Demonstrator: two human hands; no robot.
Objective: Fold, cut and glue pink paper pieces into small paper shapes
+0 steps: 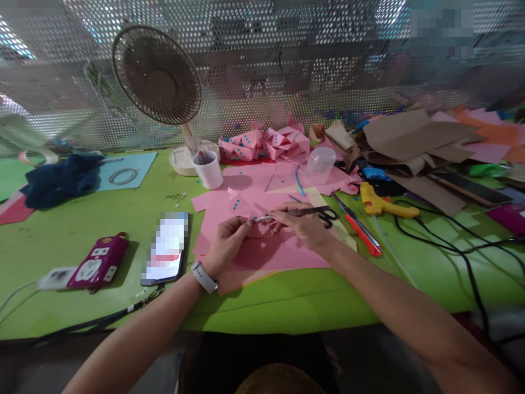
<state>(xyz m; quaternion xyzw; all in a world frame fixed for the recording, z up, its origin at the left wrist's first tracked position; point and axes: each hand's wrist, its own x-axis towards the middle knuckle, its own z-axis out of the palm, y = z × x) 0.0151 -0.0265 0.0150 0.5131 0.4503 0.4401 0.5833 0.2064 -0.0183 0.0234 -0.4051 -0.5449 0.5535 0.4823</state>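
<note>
My left hand point(231, 235), with a grey watch band at the wrist, pinches a small folded pink paper piece point(251, 219) in front of me. A blue dot shows by its fingertips. In my right hand point(302, 223) is a slim dark tool with a silver tip point(264, 217); the tip meets the paper at the left fingers. Black scissors point(327, 220) lie partly hidden beneath the right hand. Both hands are over pink paper sheets point(229, 261). Just beyond the left hand sits a folded pink paper shape point(238, 203) with blue dots.
Dotted pink paper shapes point(283, 141) are piled at the back beside a white cup point(208, 171) and a fan point(158, 76). On the right lie a red cutter point(363, 232), a yellow glue gun point(379, 201) and cables. A phone point(166, 246) and purple pouch point(98, 261) lie left.
</note>
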